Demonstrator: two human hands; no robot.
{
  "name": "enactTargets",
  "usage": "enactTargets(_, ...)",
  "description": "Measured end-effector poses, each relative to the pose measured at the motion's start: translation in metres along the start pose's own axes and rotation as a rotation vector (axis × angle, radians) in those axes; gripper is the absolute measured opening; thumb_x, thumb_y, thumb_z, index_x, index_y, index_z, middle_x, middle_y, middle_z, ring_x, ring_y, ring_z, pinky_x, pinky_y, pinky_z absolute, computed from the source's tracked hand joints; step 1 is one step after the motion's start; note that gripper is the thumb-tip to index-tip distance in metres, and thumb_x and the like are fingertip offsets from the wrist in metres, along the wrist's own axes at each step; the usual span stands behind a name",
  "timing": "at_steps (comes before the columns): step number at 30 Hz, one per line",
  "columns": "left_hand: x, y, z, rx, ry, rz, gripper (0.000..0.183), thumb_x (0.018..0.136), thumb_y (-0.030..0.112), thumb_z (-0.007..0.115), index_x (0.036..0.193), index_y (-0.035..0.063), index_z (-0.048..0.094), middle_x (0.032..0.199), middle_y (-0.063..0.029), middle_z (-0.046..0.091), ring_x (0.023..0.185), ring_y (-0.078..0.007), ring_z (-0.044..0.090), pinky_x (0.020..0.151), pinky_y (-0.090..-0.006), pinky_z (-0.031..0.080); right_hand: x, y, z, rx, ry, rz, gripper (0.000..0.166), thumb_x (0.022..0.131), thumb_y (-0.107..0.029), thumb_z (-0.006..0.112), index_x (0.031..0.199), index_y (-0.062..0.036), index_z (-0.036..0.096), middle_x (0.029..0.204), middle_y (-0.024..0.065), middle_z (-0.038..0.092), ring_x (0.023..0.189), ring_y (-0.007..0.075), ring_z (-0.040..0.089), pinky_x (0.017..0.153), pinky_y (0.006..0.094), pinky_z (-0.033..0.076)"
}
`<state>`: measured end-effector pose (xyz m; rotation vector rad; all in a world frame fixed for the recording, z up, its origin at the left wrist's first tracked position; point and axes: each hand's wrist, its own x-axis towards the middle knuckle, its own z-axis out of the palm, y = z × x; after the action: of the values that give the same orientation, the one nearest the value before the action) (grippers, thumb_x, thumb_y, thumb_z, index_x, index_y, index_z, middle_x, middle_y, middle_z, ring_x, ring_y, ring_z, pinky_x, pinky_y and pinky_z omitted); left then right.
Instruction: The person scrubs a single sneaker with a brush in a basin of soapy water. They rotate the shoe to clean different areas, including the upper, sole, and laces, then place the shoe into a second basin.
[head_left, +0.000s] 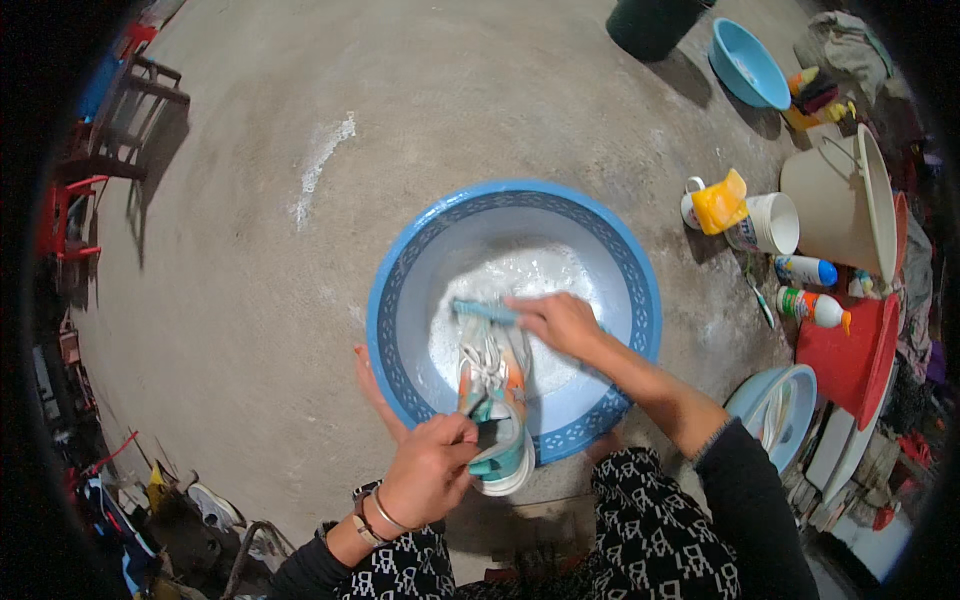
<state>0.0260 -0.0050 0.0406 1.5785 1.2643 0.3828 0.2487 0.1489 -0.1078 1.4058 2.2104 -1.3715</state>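
Observation:
A sneaker with orange and teal panels and white laces points away from me over a blue-rimmed plastic basin. My left hand grips it by the collar near the heel, which overhangs the basin's near rim. In my right hand is a light-blue scrubbing brush, held across the toe, where brush and toe look blurred. White suds and water cover the basin's bottom. The brush's bristles are hidden.
At right stand a beige bucket, a white tub, a yellow pouch, bottles, a toothbrush, a red basin and a small blue basin. A wooden chair is at far left.

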Motion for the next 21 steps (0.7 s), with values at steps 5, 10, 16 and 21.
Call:
enactTargets(5,-0.025,-0.011,-0.011,-0.297,0.089,-0.259,0.011,0.079,0.005,0.071,0.086,-0.0007,0.066,0.095,-0.0076,0.052,0.090,-0.0220,0.055,0.082,-0.0321,0.044,-0.016,-0.013,-0.027,0.235,0.217,-0.152,0.038,0.084,-0.023,0.069,0.122,-0.0218,0.066,0.100,0.0173,0.069,0.090,0.0276,0.069,0.079,0.0379,0.052)
enactTargets(10,-0.035,-0.017,-0.013,-0.332,0.130,-0.299,0.012,0.078,0.005,0.073,0.086,-0.0012,0.067,0.095,-0.0065,0.053,0.091,-0.0199,0.054,0.083,-0.0306,0.044,-0.056,-0.026,-0.022,0.236,-0.216,-0.140,0.035,0.089,-0.028,0.065,0.123,-0.0232,0.065,0.106,0.0151,0.069,0.093,0.0328,0.068,0.087,0.0402,0.051)
enactTargets(16,-0.035,-0.010,-0.015,-0.289,0.154,-0.285,0.012,0.077,0.005,0.073,0.084,-0.0018,0.065,0.092,-0.0058,0.053,0.088,-0.0189,0.054,0.079,-0.0292,0.044,0.004,-0.024,-0.037,-0.114,0.137,-0.054,0.036,0.087,-0.024,0.064,0.122,-0.0195,0.066,0.097,0.0161,0.070,0.085,0.0319,0.068,0.081,0.0416,0.053)
enactTargets(21,-0.029,-0.010,-0.015,-0.245,0.149,-0.209,0.012,0.077,0.006,0.073,0.083,-0.0004,0.065,0.089,-0.0078,0.054,0.085,-0.0233,0.054,0.076,-0.0326,0.044,-0.058,-0.035,-0.050,0.428,-0.121,-0.262,0.037,0.087,-0.025,0.065,0.122,-0.0141,0.066,0.109,0.0168,0.068,0.094,0.0316,0.068,0.085,0.0344,0.051)
